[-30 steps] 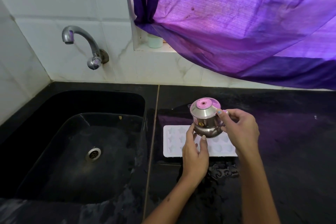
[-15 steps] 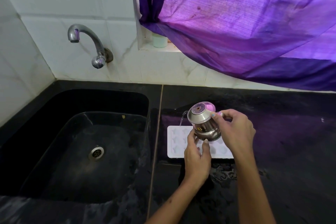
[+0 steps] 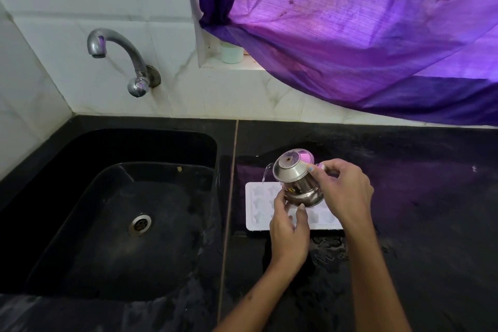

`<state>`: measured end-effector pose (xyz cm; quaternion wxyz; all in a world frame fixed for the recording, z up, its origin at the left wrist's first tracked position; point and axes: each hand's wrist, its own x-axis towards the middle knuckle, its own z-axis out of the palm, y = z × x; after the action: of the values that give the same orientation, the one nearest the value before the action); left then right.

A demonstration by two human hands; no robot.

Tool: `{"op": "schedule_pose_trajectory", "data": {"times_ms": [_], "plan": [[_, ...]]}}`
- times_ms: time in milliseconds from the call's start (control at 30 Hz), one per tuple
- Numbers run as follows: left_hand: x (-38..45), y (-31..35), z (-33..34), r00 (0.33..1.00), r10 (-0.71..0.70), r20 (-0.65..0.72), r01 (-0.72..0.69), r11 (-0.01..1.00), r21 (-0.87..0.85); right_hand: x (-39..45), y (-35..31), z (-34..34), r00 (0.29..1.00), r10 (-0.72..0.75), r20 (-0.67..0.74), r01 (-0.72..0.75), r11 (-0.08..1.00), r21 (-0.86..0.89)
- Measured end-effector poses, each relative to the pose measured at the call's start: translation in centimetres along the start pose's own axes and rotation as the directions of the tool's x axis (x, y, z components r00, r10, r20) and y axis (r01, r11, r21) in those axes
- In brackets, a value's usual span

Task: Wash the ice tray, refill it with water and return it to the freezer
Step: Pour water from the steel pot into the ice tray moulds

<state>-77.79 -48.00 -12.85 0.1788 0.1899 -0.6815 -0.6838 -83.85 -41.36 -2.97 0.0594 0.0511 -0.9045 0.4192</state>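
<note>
1. The purple curtain (image 3: 363,35) hangs well above and beyond both hands, covering the window ledge, where a small pale cup (image 3: 232,53) stands.
2. The black sink (image 3: 121,224) lies to the left of the left hand, drain at its bottom, with the metal tap (image 3: 118,54) on the wall above it; no water shows at its mouth.
3. The dark counter (image 3: 417,210) spreads under and to the right of the hands, with wet patches just nearer the person than the tray.
4. The white ice tray (image 3: 258,205) lies flat on the counter directly beneath both hands, star-shaped cells facing up (its right part is hidden by the hands and vessel).
5. The small steel pot (image 3: 296,183) is tipped leftward over the tray, and a thin stream of water leaves its rim toward the tray's far-left corner.
6. The right hand (image 3: 347,191) pinches the pot's rim from the right, fingers curled round it.
7. The left hand (image 3: 289,229) cups the pot's underside, thumb and fingers curved against the steel to steady the tilt.
8. By my reading this is the refill step, washing apparently done. Next, the pour calls for a slow sweep across the remaining cells without overflowing, then a level lift for the freezer.
</note>
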Motion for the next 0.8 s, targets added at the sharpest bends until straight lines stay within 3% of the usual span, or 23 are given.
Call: {"op": "schedule_pose_trajectory", "data": {"times_ms": [433,633,800], "plan": [[-1.1,1.2,1.4,0.998,0.061,-0.002,-0.061,0.996,0.071,-0.1,2.9,-2.4,0.99,0.136,0.037,-0.14,0.954,0.265],[-2.3,1.9,4.4,0.994,0.095,0.049,-0.099,0.993,0.07,0.1,5.0,-5.5,0.987,0.163,-0.01,-0.154,0.949,0.274],[-3.7,2.0,7.4,0.994,0.075,0.077,-0.079,0.995,0.06,0.4,6.6,-8.1,0.985,0.167,-0.048,-0.156,0.971,0.179]]}}
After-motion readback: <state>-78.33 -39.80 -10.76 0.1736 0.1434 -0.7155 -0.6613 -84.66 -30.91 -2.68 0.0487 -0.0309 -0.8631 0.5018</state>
